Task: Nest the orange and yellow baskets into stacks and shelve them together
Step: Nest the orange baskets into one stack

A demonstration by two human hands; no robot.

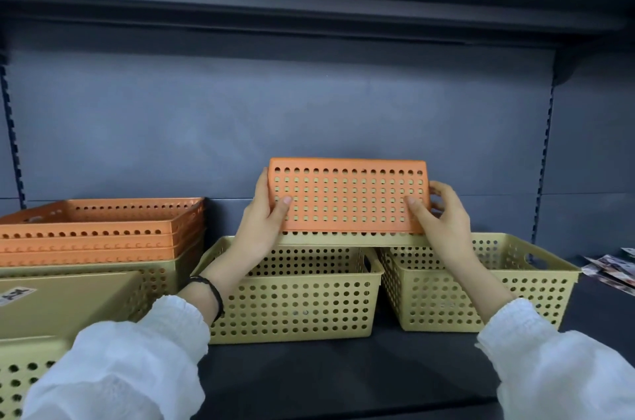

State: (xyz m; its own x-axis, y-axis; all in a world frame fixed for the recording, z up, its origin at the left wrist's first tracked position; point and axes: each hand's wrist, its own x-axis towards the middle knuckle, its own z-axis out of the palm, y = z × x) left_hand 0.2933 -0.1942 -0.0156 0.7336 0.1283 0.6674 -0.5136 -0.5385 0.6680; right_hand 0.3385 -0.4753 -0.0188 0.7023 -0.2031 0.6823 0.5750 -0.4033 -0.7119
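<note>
- While both hands clamp the orange basket (347,199) by its short ends, left hand (263,225) and right hand (443,218) thumbs on its holed side, it stands tipped above two yellow baskets (292,296) on the shelf (343,375)
- Turn it upright before moving
- Carry it left to the orange stack (103,230), square the corners, then lower evenly so it nests without jamming

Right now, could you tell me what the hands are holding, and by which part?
An orange basket, gripped at its two short ends: left hand on its left end, right hand on its right.
</note>
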